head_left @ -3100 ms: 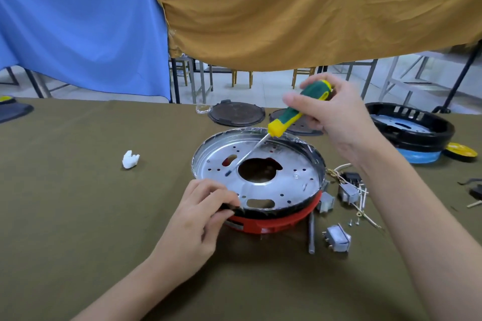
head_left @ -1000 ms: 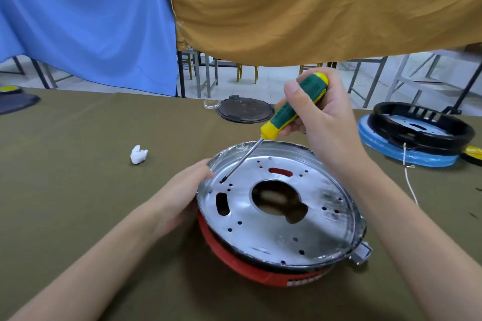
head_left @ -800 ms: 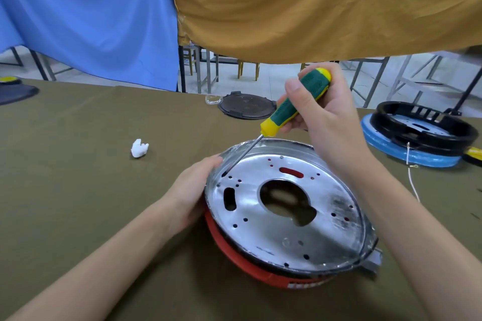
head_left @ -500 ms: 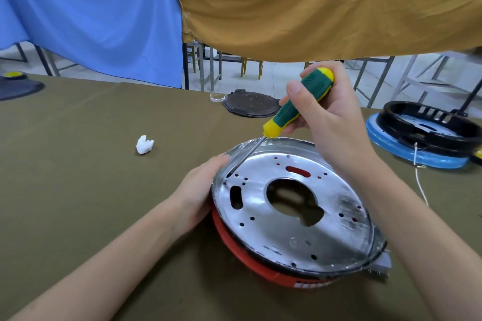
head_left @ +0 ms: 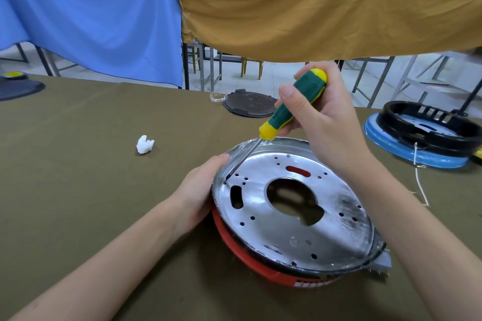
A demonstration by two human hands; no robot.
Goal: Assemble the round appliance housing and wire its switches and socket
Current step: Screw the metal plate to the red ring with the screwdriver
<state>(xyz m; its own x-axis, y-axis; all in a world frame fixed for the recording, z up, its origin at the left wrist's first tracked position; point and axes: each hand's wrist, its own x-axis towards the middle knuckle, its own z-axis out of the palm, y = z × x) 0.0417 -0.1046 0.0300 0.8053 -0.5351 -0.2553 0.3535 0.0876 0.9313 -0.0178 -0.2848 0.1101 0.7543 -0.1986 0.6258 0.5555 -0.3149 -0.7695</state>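
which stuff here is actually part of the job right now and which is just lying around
In use:
- screwdriver, gripped by the right hand
- silver plate on the red housing
- left hand, steadying the plate's rim

Lying about:
- white scrap
- dark round lid
- black ring on a blue base

You're in a makeshift assembly workshop: your counter (head_left: 78, 190) wears olive cloth, blue drape (head_left: 91, 8) and mustard drape (head_left: 326, 2) hang behind it, spare appliance housings (head_left: 422, 135) wait nearby, and bare metal table frames (head_left: 378, 78) stand beyond
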